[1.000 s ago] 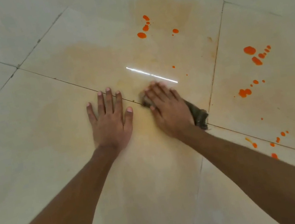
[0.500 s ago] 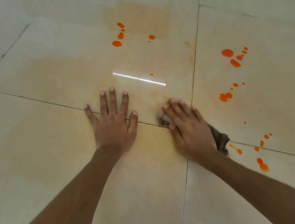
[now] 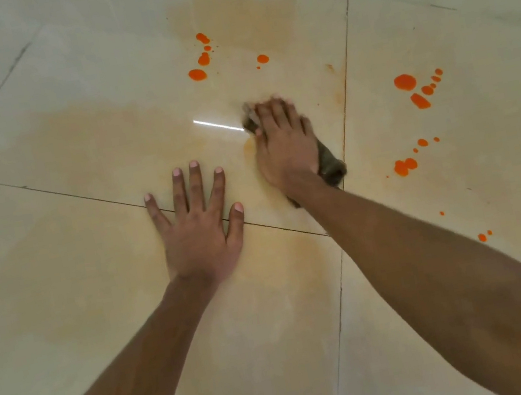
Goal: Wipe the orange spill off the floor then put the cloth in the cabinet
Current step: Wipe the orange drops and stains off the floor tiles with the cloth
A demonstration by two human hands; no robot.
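Orange spill (image 3: 197, 74) marks the floor (image 3: 23, 82) as a wide pale smear, with bright drops far-left of your right hand (image 3: 285, 147) and more to its right. Your left hand (image 3: 199, 232) rests flat, spread wide. The right fingers (image 3: 274, 114), blurred and close together, press the cloth (image 3: 331, 164), which runs far-left to near-right.

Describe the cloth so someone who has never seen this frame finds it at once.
On the pale tiled floor, look right of centre, where the right hand presses down. The cloth is bunched beneath it, poking out ahead of the hand and beside the wrist. It is dull grey-brown, unlike the bright orange drops nearby.
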